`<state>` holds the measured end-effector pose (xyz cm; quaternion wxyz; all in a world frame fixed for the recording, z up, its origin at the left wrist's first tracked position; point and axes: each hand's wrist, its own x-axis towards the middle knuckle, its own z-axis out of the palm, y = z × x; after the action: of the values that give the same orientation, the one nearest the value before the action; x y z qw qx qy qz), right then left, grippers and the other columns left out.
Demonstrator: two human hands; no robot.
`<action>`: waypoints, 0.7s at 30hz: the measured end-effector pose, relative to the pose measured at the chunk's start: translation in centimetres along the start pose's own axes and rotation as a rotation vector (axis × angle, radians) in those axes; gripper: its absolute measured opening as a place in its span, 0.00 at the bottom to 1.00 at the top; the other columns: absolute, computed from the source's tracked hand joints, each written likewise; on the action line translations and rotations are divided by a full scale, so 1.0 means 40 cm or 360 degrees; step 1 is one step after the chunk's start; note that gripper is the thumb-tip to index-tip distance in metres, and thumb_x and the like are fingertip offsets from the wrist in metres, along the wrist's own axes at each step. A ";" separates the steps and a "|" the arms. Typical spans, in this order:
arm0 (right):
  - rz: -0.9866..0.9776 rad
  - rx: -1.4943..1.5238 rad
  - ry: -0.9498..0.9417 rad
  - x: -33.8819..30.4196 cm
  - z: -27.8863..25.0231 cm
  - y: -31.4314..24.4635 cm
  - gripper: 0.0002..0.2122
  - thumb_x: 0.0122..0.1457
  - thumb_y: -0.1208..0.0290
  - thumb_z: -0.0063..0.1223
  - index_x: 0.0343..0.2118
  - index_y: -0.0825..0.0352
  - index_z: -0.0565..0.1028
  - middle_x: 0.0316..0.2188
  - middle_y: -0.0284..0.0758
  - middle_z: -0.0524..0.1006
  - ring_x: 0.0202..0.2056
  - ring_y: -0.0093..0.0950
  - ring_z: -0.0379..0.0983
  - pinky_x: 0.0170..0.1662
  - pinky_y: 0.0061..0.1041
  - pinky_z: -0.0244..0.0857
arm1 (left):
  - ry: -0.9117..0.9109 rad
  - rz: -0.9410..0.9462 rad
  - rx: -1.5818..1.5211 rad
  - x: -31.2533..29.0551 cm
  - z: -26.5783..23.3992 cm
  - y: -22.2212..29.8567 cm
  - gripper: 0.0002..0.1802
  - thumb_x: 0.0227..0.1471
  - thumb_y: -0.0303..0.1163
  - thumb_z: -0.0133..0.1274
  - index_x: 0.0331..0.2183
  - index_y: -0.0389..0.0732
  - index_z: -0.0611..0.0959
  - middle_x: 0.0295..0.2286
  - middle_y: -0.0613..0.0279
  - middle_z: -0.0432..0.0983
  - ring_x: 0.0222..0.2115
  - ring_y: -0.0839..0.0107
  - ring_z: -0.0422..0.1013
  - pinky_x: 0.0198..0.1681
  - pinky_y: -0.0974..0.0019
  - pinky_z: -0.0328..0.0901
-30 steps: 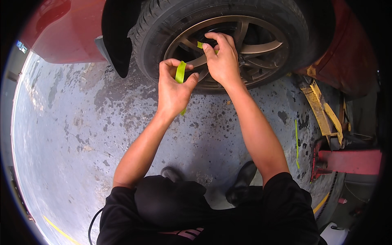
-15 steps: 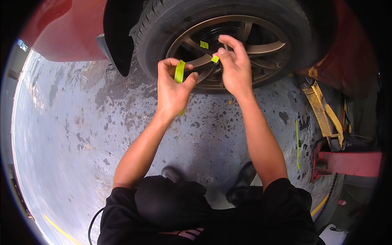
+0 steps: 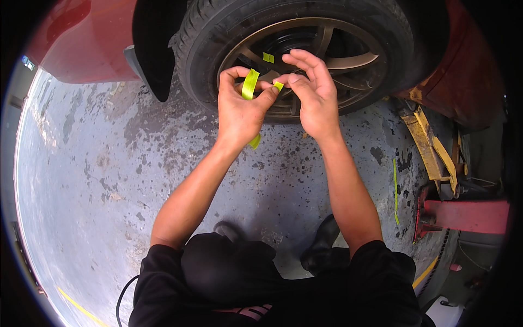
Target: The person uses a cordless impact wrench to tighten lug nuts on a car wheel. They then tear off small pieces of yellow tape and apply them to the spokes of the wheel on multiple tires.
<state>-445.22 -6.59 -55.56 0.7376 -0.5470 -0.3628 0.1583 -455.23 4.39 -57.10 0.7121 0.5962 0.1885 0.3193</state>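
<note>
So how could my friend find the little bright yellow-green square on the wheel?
Find the big black rubber tire at the top, then the bronze metal spoked wheel inside it. Look left of the wheel's middle for the small yellow-green square. Unlike the long yellow-green strip draped on the left hand, it shows apart from both hands.

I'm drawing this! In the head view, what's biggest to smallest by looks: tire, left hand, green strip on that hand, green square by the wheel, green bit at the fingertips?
1. Tire
2. Left hand
3. Green strip, partly hidden
Last: green square and green bit, both tiny; they look too alike to rank.
</note>
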 end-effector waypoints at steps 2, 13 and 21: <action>-0.0105 -0.0215 0.0058 0.001 0.003 0.010 0.19 0.64 0.80 0.50 0.58 0.70 0.67 0.55 0.40 0.71 0.45 0.24 0.76 0.51 0.24 0.70 | 0.0022 0.0032 0.0014 0.000 -0.002 -0.004 0.27 0.51 0.21 0.64 0.46 0.39 0.65 0.33 0.61 0.79 0.29 0.80 0.72 0.31 0.75 0.67; 0.0020 -0.0605 -0.0181 0.011 -0.057 0.025 0.06 0.62 0.73 0.60 0.40 0.67 0.80 0.37 0.32 0.78 0.37 0.21 0.74 0.39 0.23 0.68 | -0.0036 0.0075 -0.0004 0.003 0.007 -0.015 0.26 0.52 0.22 0.63 0.46 0.38 0.65 0.34 0.61 0.78 0.34 0.79 0.72 0.37 0.73 0.69; 0.0178 -0.0941 -0.0008 0.095 -0.057 0.037 0.07 0.65 0.68 0.55 0.40 0.67 0.77 0.24 0.31 0.79 0.27 0.23 0.75 0.35 0.27 0.69 | 0.0016 0.0059 0.0085 0.008 -0.010 -0.050 0.24 0.53 0.21 0.62 0.45 0.39 0.65 0.38 0.57 0.81 0.27 0.81 0.72 0.22 0.78 0.63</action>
<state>-440.76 -5.26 -55.86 0.5355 -0.7568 -0.3645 0.0875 -454.78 4.72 -59.07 0.6888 0.6169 0.1893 0.3303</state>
